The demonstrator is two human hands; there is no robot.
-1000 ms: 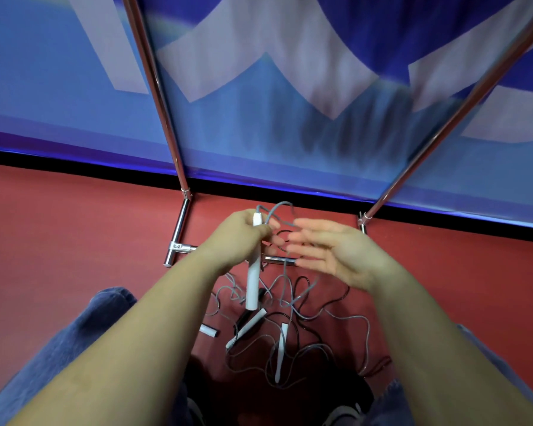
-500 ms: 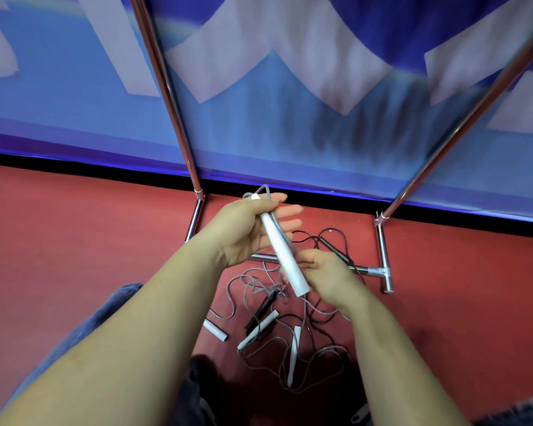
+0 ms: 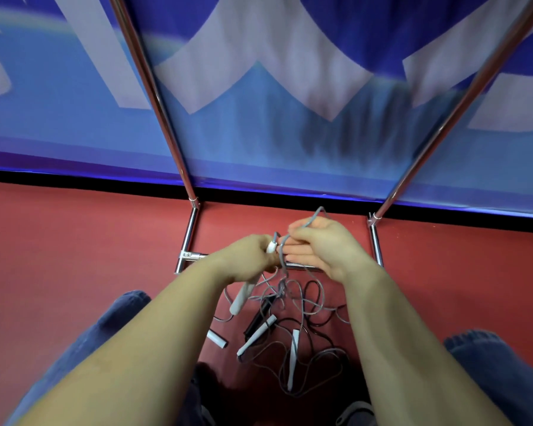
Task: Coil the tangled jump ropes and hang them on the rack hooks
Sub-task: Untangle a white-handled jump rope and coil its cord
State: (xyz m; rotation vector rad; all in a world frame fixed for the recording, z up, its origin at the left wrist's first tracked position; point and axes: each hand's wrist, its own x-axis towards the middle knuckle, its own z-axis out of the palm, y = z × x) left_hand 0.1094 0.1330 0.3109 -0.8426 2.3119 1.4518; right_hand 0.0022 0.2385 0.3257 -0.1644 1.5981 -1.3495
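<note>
The left hand [image 3: 248,256] is curled round a white handle [image 3: 242,298] that slants down from the fist, its grey cord [image 3: 316,214] looping up over the right hand [image 3: 326,247], which pinches the cord between thumb and fingers. Below the hands a tangle of grey and black jump ropes [image 3: 293,327] with white and black handles lies on the red floor [image 3: 74,256]. The rack [image 3: 189,232] stands just behind, its chrome base bar and two slanting poles framing the pile against a blue banner [image 3: 259,133]. Bare floor spreads wide on the left.
</note>
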